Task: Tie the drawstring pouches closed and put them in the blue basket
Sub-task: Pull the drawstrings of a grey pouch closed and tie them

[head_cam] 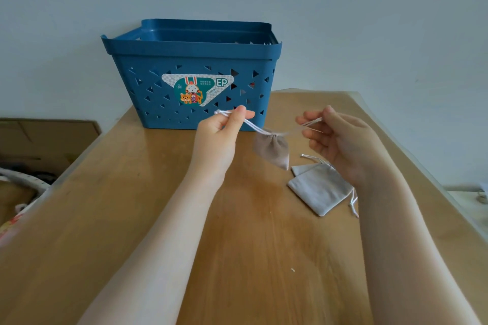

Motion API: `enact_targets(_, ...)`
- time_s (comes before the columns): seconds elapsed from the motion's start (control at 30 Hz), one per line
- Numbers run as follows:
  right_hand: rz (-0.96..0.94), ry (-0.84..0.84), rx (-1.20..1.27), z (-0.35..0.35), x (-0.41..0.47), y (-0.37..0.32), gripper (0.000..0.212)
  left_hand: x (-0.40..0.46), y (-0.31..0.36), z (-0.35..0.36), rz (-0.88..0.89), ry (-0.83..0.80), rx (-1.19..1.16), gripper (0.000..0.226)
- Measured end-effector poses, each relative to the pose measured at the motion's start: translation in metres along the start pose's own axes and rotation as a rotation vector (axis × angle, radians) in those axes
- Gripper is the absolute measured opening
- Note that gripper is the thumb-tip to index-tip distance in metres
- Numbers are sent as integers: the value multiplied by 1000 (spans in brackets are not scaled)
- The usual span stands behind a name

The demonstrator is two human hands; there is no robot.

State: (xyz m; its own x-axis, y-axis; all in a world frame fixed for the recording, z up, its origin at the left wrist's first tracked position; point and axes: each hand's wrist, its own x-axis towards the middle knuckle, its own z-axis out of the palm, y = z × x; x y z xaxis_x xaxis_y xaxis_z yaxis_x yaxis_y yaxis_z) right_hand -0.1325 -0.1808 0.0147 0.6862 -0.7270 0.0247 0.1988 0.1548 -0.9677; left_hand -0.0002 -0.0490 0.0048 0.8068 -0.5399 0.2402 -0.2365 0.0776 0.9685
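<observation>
Both bare forearms reach over the wooden table (237,258), left hand (219,134) and right hand (335,137) each pinching a white drawstring end in the fingers, pulling apart to cinch the hanging beige fabric pouch (273,149) before the blue perforated plastic basket (192,60), with flat grey pouches (319,190) lying beside.

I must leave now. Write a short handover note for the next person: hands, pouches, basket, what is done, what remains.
Left hand pinches one drawstring, right hand pinches the other; the beige pouch hangs between them above the table, mouth cinched.
Two grey pouches lie flat by the right wrist, untied.
Basket stands behind; its contents cannot be seen.
Left: knot this pouch, drop it in, then do the grey ones.
</observation>
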Motion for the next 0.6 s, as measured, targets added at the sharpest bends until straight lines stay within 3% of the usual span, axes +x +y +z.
enact_targets(0.27,-213,-146,-597,40,-14,2,24,-6,8,9,79,-55,45,16)
enact_targets(0.37,-259,-206,-636,49,-18,5,15,-5,4,14,81,-64,54,18)
enact_targets(0.6,-303,-66,-519,54,-15,12,27,-11,4,16,29,-259,-16,24)
